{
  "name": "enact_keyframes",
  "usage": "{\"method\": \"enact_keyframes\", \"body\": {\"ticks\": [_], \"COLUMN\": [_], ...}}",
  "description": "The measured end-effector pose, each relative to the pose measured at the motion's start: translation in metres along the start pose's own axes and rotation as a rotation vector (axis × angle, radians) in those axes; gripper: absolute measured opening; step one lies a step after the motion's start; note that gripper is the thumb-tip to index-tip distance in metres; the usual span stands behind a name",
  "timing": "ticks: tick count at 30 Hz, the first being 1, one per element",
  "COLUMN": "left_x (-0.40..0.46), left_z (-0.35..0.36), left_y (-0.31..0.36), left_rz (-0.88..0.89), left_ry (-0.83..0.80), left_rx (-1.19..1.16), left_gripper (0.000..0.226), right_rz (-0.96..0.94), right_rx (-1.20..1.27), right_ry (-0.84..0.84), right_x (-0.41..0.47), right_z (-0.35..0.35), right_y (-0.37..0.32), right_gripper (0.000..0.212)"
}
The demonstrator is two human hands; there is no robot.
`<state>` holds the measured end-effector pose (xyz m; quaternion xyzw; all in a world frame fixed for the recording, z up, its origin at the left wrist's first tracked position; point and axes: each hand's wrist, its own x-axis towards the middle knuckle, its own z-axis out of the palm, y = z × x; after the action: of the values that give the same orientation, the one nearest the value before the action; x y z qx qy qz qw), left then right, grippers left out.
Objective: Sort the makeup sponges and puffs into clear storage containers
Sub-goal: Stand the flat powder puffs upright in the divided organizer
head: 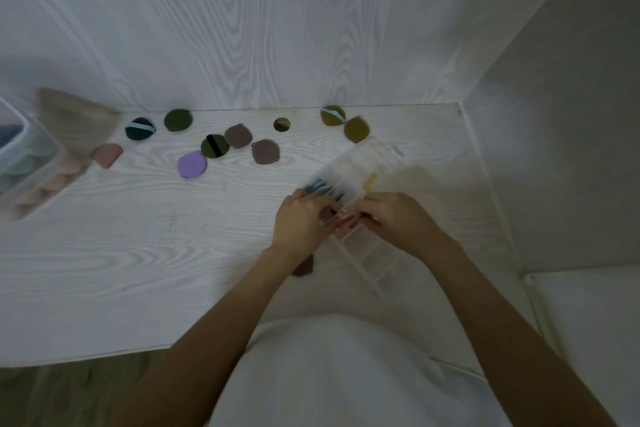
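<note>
Both my hands are on the clear box (360, 170) at bench right. Left hand (301, 218) has fingers curled over the blue puffs (323, 188) packed on edge in one cell, pressing them in. Right hand (398, 215) curls on the box rim, steadying it.

Puffs look soft, light, squashy, so they should compress w/o damage; best pinched at the edge or by the strap. Box looks thin, stiff plastic, prob slides easily, so it needs bracing.

Loose puffs lie well apart along the back: purple (191, 165), two brown (265, 151), olive (356, 129). A second bin (20, 163) sits far left, part filled.

White wood-grain bench (138, 218), smooth, set in a corner w/ walls behind and at right.
</note>
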<state>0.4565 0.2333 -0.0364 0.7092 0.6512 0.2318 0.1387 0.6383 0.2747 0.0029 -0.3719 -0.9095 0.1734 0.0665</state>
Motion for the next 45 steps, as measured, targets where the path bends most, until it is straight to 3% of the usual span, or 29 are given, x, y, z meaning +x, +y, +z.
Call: {"method": "enact_keyframes", "body": {"ticks": [5,9,12,16,19,24,26,29,33,36,38,41,43,45], "left_x": [-0.003,-0.006,-0.010,-0.026,-0.043,-0.068,-0.068,-0.054,-0.013,0.010,0.016,0.019,0.014,0.003], "left_z": [-0.002,-0.002,-0.009,-0.037,-0.062,-0.107,-0.123,-0.142,-0.156,-0.156,-0.154,-0.149,-0.148,-0.140], "left_y": [-0.001,-0.001,-0.004,-0.039,-0.089,-0.188,-0.219,-0.264,-0.306,-0.314,-0.314,-0.315,-0.308,-0.293], "left_rz": [0.009,0.004,-0.003,-0.031,-0.176,-0.544,-0.614,-0.591,-0.444,-0.524,-0.565,-0.475,-0.443,-0.402], "left_ry": [0.003,-0.025,-0.045,0.064,0.160,0.211,0.217,0.129,-0.087,-0.334,-0.417,-0.346,-0.290,-0.274], "left_rx": [-0.055,-0.140,-0.277,-0.337,-0.329,-0.209,-0.125,0.055,0.291,0.505,0.563,0.536,0.345,0.183], "left_gripper": [0.017,0.013,0.014,0.018,0.019,0.029,0.035,0.043,0.062,0.062,0.062,0.044,0.027,0.025], "right_rz": [-0.046,0.147,0.175,0.084,-0.004,-0.020,0.003,0.053,0.122,0.188,0.222,0.245,0.241,0.262], "right_rx": [-0.174,-0.126,-0.166,-0.181,-0.116,0.046,0.073,-0.018,-0.097,-0.148,-0.149,-0.121,-0.085,-0.008], "right_ry": [0.025,-0.084,-0.033,0.034,0.045,-0.148,-0.211,-0.269,-0.203,-0.198,-0.190,-0.181,-0.185,-0.205], "right_x": [0.010,0.009,0.004,0.015,0.042,0.121,0.153,0.195,0.226,0.230,0.231,0.232,0.231,0.221], "right_z": [0.011,0.008,0.005,-0.005,-0.005,0.029,0.053,0.090,0.122,0.133,0.137,0.137,0.137,0.135], "right_y": [-0.008,-0.017,-0.022,-0.041,-0.063,-0.105,-0.122,-0.145,-0.166,-0.172,-0.173,-0.172,-0.171,-0.169], "right_gripper": [0.016,0.020,0.018,0.009,0.017,0.032,0.033,0.035,0.046,0.052,0.054,0.055,0.057,0.056]}}
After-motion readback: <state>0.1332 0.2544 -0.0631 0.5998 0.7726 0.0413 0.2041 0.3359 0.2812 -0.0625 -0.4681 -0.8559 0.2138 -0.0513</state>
